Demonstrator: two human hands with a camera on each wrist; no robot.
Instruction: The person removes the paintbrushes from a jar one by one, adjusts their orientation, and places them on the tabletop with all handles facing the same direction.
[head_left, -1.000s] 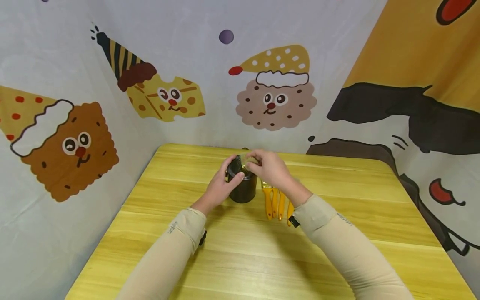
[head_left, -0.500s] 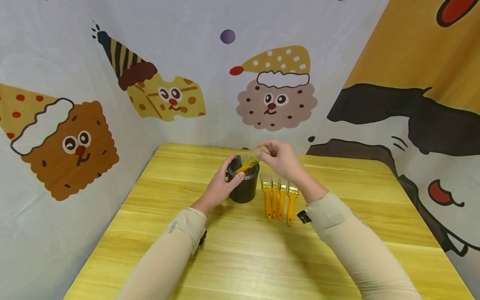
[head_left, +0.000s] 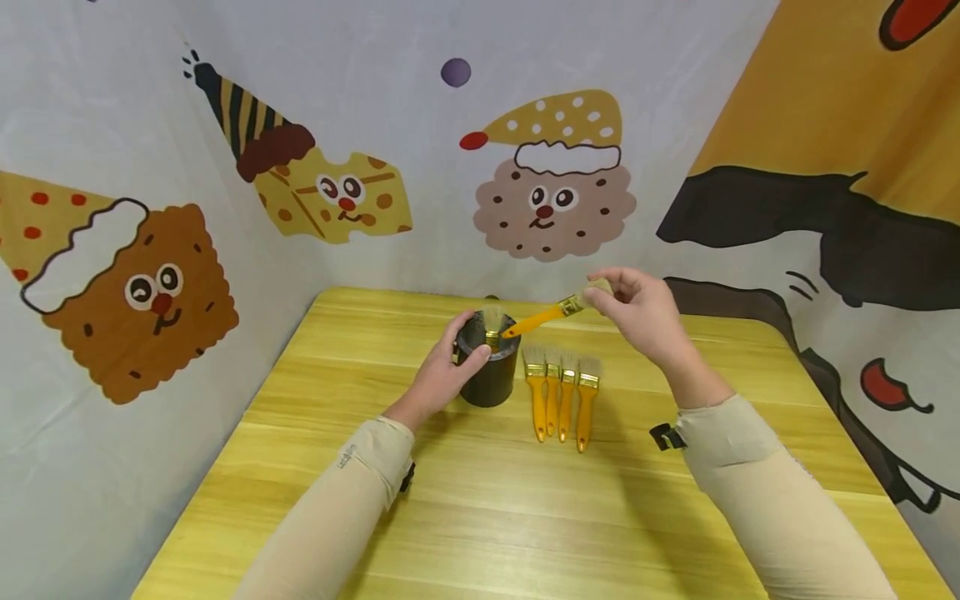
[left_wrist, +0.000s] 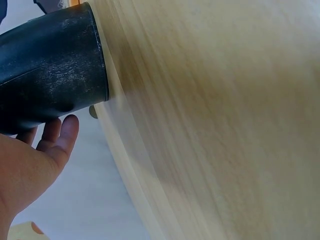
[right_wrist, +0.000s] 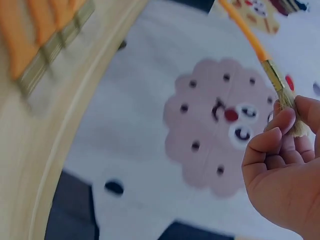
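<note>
My left hand (head_left: 441,371) grips a black cylindrical cup (head_left: 489,382), thumb at the near rim and fingers along its left side. One paintbrush (head_left: 492,319) stands in the cup with its bristles up. To the right of the cup, my right hand (head_left: 643,315) pinches another paintbrush (head_left: 546,318) by its pale bristles. Its orange handle points left and slightly down, the tip close to the cup's rim. In the right wrist view, thumb and fingers close on the bristles (right_wrist: 292,116) just beyond the metal ferrule. The left wrist view shows the cup's dark scuffed side (left_wrist: 55,62) beside my fingers.
Several orange-handled paintbrushes (head_left: 567,398) lie in a row right of the cup, bristles toward the back. The wood-patterned table (head_left: 480,508) ends at a fabric wall (head_left: 420,267) printed with cartoon snacks.
My right hand has moved right and up, drawing a paintbrush by its bristles out of the cup. The left hand has stayed on the cup.
</note>
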